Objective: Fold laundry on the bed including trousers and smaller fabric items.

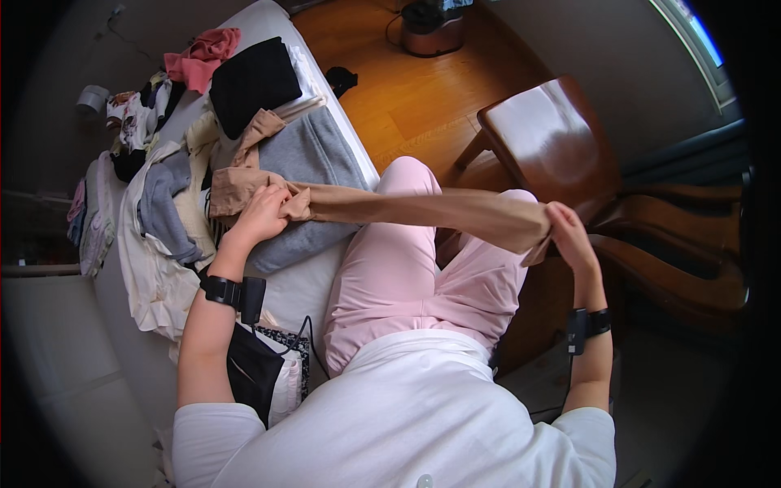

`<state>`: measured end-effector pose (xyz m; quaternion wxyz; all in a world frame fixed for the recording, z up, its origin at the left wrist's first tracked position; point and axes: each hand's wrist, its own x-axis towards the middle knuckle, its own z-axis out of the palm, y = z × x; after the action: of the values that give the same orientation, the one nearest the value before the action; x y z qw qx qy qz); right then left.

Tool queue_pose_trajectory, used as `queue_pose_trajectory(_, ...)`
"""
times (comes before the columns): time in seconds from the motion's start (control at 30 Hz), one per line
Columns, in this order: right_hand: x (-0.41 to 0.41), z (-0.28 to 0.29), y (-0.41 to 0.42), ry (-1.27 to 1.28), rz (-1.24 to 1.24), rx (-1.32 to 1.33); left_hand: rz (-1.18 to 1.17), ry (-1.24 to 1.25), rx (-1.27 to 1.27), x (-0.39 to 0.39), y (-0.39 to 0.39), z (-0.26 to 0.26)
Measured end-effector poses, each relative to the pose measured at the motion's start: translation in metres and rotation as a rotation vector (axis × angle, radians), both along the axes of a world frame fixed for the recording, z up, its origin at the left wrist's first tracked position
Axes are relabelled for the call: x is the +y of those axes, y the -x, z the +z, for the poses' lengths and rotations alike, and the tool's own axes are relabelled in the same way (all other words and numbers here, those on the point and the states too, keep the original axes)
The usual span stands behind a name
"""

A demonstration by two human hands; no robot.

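Note:
A long tan garment (390,209), perhaps tights or thin trousers, is stretched sideways above my knees. My left hand (263,210) grips its bunched upper part, over a folded grey garment (305,152) on the bed. At the other end, my right hand (570,235) pinches the hem, out past my right knee. Another part of the tan cloth lies across the grey fabric and reaches toward a folded black garment (253,82). The fingertips of both hands are partly hidden by the cloth.
On the bed (326,268) to the left lie a loose grey garment (165,204), cream clothing (143,268) and a coral garment (204,58). A wooden chair (543,134) stands to the right. Folded black clothing (253,372) sits beside my left hip. Beyond is a wooden floor (390,104).

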<state>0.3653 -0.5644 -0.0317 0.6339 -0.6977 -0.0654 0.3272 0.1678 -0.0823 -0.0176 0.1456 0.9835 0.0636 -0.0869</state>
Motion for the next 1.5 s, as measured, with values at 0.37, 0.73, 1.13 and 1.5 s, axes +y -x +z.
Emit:
queue_pose_trajectory(0.37, -0.036, -0.072, 0.001, 0.500, 0.119, -0.218, 0.072, 0.000, -0.050, 0.006, 0.001, -0.019)
queue_pose_trajectory(0.73, -0.062, -0.081, 0.010, 0.953, -0.144, -0.847, 0.258, 0.772, -0.581, -0.036, -0.039, 0.033)
queue_pose_trajectory(1.13, 0.049, -0.051, 0.063, -0.209, -0.109, 0.436, -0.620, 0.531, -0.076, -0.219, -0.057, 0.003)
queue_pose_trajectory(1.5, 0.053, -0.075, 0.068, 0.131, 0.080, 0.038, -0.032, 0.036, -0.200, -0.116, -0.059, -0.008)
